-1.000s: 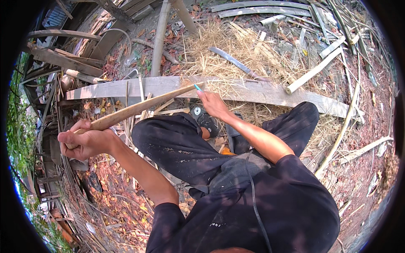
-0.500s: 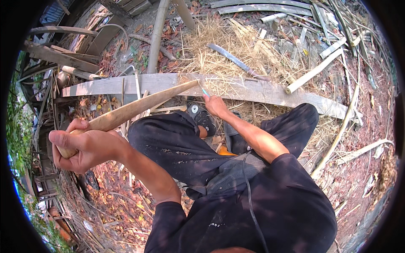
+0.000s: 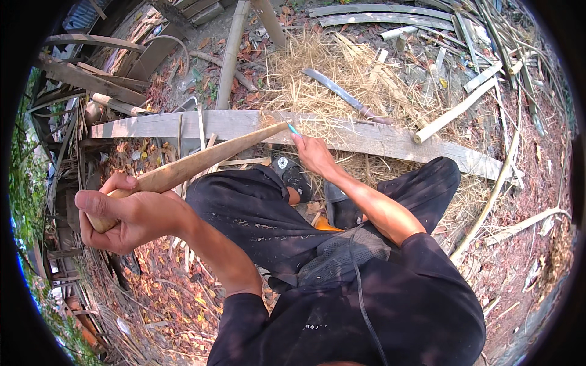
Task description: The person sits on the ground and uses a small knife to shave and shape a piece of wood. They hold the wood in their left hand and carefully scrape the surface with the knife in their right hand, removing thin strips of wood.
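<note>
My left hand (image 3: 131,218) is closed around the thick end of a long, tapering piece of wood (image 3: 201,160), which slants away to the right. Its narrow end comes over a grey wooden plank (image 3: 226,119). Closed around a slim teal tool (image 3: 292,129), my right hand (image 3: 314,154) holds it right by the wood's narrow tip. Most of that tool is hidden in my fist, so its exact kind does not show. Beyond the plank, a machete (image 3: 337,90) with a curved grey blade and a brown handle lies on pale straw shavings (image 3: 299,67).
A pale bamboo pole (image 3: 455,111) lies at the right, its near end by the plank. Long strips (image 3: 384,19) are stacked at the far right. Wooden boards (image 3: 91,80) pile up at the left. Dry leaves (image 3: 183,277) cover the ground beside my left arm.
The view has shifted slightly. My right hand has edged a little closer to the wood's tip with the teal tool. My left hand keeps its grip on the wood.
</note>
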A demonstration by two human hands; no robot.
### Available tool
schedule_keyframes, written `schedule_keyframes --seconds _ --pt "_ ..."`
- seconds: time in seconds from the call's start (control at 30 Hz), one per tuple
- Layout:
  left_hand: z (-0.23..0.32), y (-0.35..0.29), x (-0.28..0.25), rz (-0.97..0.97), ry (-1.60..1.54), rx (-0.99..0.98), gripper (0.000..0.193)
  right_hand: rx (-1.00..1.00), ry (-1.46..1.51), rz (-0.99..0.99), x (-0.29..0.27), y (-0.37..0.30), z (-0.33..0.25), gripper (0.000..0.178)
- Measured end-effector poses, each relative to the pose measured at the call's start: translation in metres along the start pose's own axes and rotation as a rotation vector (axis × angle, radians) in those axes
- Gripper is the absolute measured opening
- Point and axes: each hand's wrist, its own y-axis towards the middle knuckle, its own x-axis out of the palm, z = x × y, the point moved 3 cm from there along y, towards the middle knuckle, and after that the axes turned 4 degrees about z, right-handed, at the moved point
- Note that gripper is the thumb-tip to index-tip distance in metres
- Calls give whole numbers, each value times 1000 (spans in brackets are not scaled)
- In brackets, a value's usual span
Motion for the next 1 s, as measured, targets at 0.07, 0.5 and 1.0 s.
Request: schedule_keyframes --seconds 0.07,0.5,1.0 --pt "4 -1 2 1 10 -13 31 -126 16 46 6 -8 -18 63" --pt "11 -10 7 -110 -102 -21 29 15 -33 24 12 10 35 64" --pt "1 -4 -1 -134 -210 -92 28 -164 -1 45 -22 -34 -21 54"
